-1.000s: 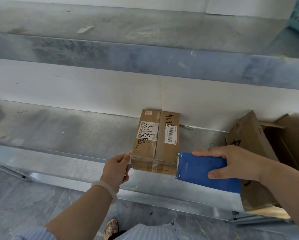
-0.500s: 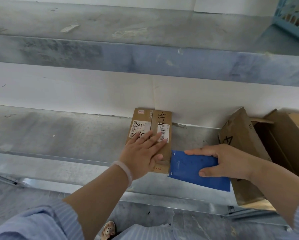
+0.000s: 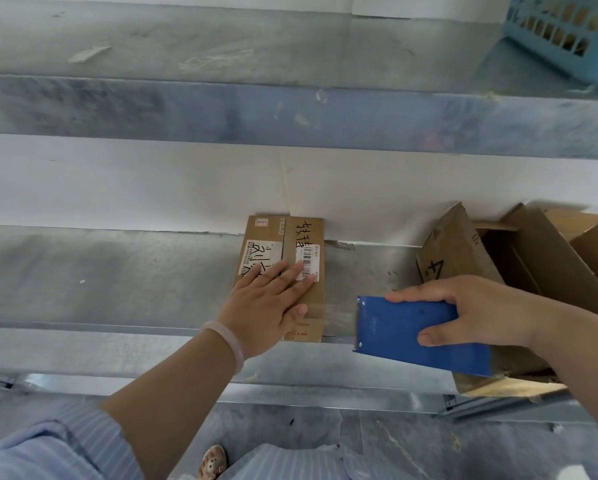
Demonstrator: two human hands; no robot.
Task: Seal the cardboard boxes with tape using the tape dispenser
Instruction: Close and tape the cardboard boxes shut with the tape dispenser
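Nearest you, your left hand (image 3: 268,308), a pale bracelet (image 3: 225,341) on its wrist, lies flat with straight fingers on the top of the small cardboard box (image 3: 273,233), pressing it down onto the metal shelf (image 3: 117,271) without gripping. Just to its right, your right hand (image 3: 470,311) is curled round the blue tape dispenser (image 3: 404,329), thumb on the near face and fingers over the far edge, with the toothed end pointing at the box and a short way off its right side. A band of clear tape (image 3: 339,315) appears to stretch from the box's near right edge to that end, so by my reading a strip is laid across the near part of the lid and not yet cut. The centre seam looks already covered by a darker strip, though I cannot be sure. What is left for this box is to sever the tape and smooth down the tail. Further right, against the wall, larger cardboard boxes (image 3: 463,251) stand with flaps open and show no fresh tape. Beyond, on the upper shelf (image 3: 221,109), sits a blue basket (image 3: 560,32).
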